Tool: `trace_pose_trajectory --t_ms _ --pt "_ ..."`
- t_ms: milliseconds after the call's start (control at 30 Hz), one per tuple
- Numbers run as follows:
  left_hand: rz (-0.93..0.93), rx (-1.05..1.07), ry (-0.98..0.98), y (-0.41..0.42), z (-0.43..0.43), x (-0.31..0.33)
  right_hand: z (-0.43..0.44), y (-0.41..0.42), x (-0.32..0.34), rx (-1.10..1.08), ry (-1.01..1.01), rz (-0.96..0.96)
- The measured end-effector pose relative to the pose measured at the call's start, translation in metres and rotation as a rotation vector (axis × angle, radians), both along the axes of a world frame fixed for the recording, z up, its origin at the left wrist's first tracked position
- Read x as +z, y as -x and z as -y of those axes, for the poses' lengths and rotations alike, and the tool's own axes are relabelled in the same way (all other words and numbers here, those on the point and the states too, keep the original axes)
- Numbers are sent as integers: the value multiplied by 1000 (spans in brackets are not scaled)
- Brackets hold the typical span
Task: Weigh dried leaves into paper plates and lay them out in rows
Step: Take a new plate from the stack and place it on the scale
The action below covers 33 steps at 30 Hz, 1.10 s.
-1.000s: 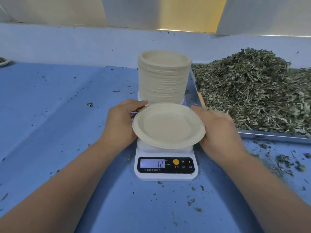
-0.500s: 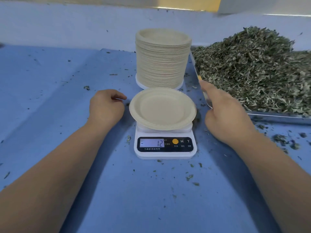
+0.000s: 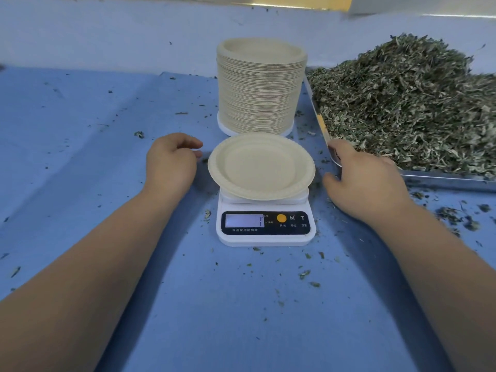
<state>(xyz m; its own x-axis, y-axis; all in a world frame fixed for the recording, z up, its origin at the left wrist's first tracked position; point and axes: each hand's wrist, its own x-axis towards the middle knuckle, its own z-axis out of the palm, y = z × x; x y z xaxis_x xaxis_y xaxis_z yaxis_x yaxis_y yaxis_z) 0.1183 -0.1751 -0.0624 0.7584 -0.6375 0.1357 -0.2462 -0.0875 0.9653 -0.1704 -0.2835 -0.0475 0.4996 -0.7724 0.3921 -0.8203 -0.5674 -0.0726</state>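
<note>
Both hands have come off the paper plate (image 3: 261,166), which sits on the kitchen scale (image 3: 264,232) between them. The left hand (image 3: 171,162) is loosely curled and empty. The right hand's (image 3: 367,181) relaxed fingers now reach the tray (image 3: 442,179) corner, beside the dried leaves (image 3: 402,103).

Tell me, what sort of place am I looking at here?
Most likely a small workshop bench for portioning dried herbs or tea. A metal tray holds a big heap of dried leaves, an empty paper plate sits on a kitchen scale, and a tall stack of plates waits behind it.
</note>
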Motion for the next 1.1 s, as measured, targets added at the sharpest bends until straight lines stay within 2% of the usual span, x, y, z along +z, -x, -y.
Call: trace_pose_trajectory --t_ms 133,300,400,500,600,800,867,933,1000,1100 --pt "-97 -5 126 9 2 2 -1 1 2 10 -12 17" --pt "-126 -14 155 11 5 0 -7 1 9 40 -79 175" --pt "-140 -16 162 10 6 0 -6 1 8 48 -64 206" --pt "-148 -11 158 10 6 -1 -3 2 4 -53 11 107" --pt "-134 -19 128 11 3 2 1 3 3 -177 -52 -64" --pt "-37 -74 31 13 -1 4 1 4 1 -149 -43 -35" --pt "123 -92 39 17 -6 9 2 4 0 -141 -30 -21" --pt "387 -148 138 26 -13 18 3 4 0 -129 -31 5" --pt "642 -272 287 39 -21 30 5 5 -1 -123 -24 27" --pt "1016 -544 354 71 -32 43 6 5 -3 -119 -5 26"
